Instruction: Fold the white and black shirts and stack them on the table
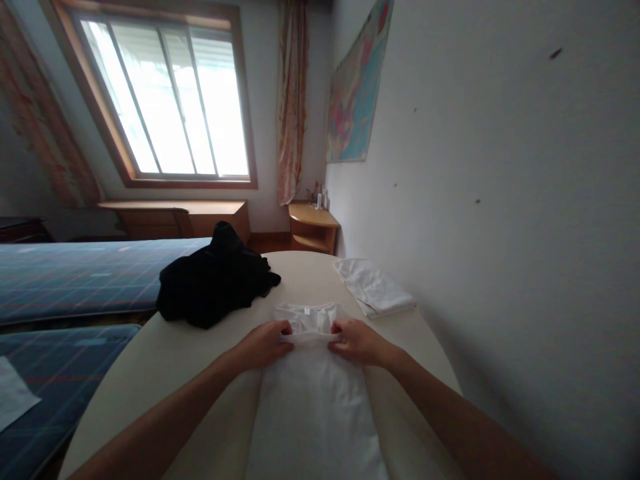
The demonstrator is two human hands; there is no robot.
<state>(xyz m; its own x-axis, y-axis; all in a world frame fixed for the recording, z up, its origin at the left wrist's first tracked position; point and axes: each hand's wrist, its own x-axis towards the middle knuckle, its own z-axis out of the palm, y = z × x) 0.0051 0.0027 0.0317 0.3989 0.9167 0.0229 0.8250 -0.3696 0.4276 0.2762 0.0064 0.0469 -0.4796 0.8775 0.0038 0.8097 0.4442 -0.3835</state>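
A white garment (pixel 313 407) lies lengthwise on the round cream table (pixel 200 360), its sides folded in to a long narrow shape. Its neckline, with a small label inside, is at the far end. My left hand (pixel 267 343) pinches the front neckline edge on the left. On the right, my right hand (pixel 357 340) pinches the same edge between thumb and fingers. The cloth between my hands is stretched fairly straight.
A crumpled black garment (pixel 215 277) is at the table's back left. A folded white cloth (pixel 377 287) lies at the back right, beside the wall (pixel 500 267). Blue plaid mattresses (pixel 75 280) stand left of the table, with a white item (pixel 15 393) on the nearer one.
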